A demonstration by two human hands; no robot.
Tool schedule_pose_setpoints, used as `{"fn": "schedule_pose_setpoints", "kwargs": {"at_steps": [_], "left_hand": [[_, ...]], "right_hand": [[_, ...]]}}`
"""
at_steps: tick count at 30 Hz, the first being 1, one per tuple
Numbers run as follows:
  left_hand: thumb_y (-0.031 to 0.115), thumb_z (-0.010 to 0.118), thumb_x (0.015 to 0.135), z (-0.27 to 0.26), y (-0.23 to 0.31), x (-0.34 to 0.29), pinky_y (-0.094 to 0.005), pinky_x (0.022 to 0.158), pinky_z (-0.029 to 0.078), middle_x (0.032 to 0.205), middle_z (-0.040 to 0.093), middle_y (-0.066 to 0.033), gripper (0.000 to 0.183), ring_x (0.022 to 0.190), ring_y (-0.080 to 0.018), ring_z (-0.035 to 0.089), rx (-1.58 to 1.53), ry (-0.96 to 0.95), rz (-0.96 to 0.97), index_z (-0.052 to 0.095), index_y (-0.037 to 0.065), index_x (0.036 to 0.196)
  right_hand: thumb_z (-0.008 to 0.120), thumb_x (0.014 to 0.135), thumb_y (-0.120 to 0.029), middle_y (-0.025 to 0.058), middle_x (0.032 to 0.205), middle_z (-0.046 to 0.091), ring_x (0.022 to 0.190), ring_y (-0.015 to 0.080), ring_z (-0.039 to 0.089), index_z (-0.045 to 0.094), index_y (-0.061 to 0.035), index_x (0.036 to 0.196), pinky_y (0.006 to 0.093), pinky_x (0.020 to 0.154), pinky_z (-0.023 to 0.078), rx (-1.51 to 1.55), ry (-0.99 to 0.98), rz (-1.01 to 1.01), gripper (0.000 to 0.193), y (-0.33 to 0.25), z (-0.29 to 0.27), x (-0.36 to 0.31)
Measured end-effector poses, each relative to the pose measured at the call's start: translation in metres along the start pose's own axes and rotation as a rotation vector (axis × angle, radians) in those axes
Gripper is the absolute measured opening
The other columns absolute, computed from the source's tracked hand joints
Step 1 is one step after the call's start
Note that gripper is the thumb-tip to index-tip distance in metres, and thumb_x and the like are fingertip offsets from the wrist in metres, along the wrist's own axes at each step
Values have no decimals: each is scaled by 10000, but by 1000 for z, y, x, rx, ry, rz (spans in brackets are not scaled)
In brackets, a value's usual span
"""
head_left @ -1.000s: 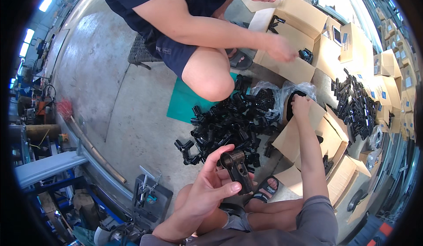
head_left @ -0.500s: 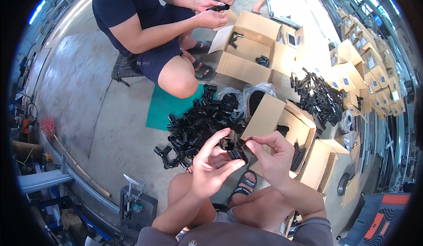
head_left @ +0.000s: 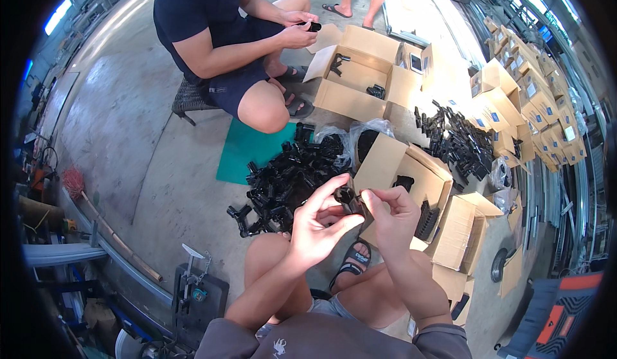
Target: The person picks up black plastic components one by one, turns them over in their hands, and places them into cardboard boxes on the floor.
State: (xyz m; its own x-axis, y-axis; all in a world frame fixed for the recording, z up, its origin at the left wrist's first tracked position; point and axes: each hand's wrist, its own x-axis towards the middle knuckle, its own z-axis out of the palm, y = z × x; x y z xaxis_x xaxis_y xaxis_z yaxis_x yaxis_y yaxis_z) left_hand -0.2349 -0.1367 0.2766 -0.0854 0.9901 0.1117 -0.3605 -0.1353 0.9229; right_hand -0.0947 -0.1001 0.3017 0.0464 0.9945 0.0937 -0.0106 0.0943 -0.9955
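My left hand (head_left: pixel 316 229) grips a short black pipe fitting (head_left: pixel 348 199) between thumb and fingers, its round opening partly turned toward me. My right hand (head_left: pixel 393 216) is pinched at the fitting's right side; whatever is between its thumb and fingertip is too small to make out. Just beyond my hands lies a heap of black pipe fittings (head_left: pixel 283 178), partly on a green mat (head_left: pixel 236 156). An open cardboard box (head_left: pixel 384 160) with black parts inside stands beyond my right hand.
Across from me a seated person's hands (head_left: pixel 299 32) hold another black fitting. A larger open carton (head_left: pixel 350 102) stands before them. More black parts (head_left: pixel 459 140) lie to the right, near stacked cartons (head_left: pixel 540 102). A long-handled broom (head_left: pixel 119 230) lies at left.
The view has shifted slightly. My left hand has turned the fitting a little, and my right fingertips stay pinched beside it. The person across has lowered their hands slightly.
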Motion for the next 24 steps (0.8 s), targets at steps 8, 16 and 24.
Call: {"fn": "schedule_pose_setpoints", "kwargs": {"at_steps": [8,16,24], "left_hand": [[-44,774,809,7,10,4,-281,810,566,964,706,-59,724,916,-143,700,230,56,-67,457,70,1450],[10,768,816,6,5,6,-314,771,604,1000,731,-151,612,923,-195,732,335,105,-60,549,106,1379],[-53,733,821,3,-1,7,-310,824,603,1054,717,-119,647,971,-168,714,474,71,-35,509,82,1413]], "right_hand": [[714,898,-48,70,938,721,822,84,647,697,17,962,221,734,507,186,-10,226,93,16,0,-2],[714,897,-76,62,925,715,841,103,647,700,10,992,238,793,501,218,-83,407,129,35,-9,3],[723,879,-60,61,914,710,829,105,634,702,10,985,249,798,485,299,-100,467,129,40,-14,7]]}}
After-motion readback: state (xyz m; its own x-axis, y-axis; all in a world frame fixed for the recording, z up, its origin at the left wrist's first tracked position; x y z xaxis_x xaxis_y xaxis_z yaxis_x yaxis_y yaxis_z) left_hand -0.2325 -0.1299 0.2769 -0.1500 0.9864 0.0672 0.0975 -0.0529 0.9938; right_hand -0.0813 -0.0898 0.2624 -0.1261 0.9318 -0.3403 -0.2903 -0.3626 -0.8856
